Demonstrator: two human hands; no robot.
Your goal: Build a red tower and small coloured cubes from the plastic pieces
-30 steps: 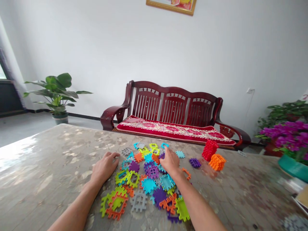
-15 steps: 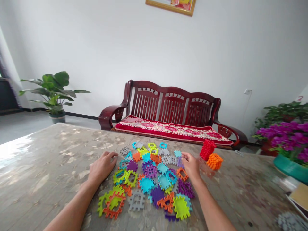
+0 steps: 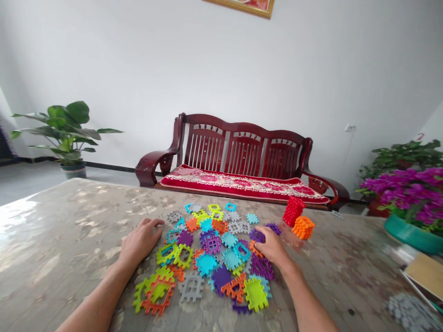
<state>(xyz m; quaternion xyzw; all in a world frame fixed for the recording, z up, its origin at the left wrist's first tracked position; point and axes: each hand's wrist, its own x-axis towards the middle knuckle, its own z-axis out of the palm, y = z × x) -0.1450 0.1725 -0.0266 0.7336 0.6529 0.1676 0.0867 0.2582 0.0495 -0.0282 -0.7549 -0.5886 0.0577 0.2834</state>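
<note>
Many interlocking plastic tiles lie in a loose spread on the table, in lime, purple, orange, blue and grey. Flat on the tabletop at the left edge of the spread rests my left hand (image 3: 143, 237), fingers loosely stretched and holding nothing. Over the right edge of the spread, my right hand (image 3: 273, 245) has its thumb and fingers curled around a purple tile (image 3: 257, 235). An orange frame tile (image 3: 254, 249) lies by the thumb. Beyond the knuckles another purple tile (image 3: 274, 228) shows, partly hidden. A dark purple triangular tile (image 3: 262, 266) lies below this hand.
A red stack of tiles (image 3: 293, 211) and an orange stack (image 3: 303, 228) stand right of the spread. Grey tiles (image 3: 410, 311), a box (image 3: 424, 274) and a teal flower pot (image 3: 411, 235) are at the right. A wooden bench (image 3: 242, 152) stands behind the table (image 3: 69, 230).
My right hand has drawn slightly nearer and its fingers have curled at the purple tile. A purple tile now shows beyond the knuckles. The left hand stays; the view has shifted slightly.
</note>
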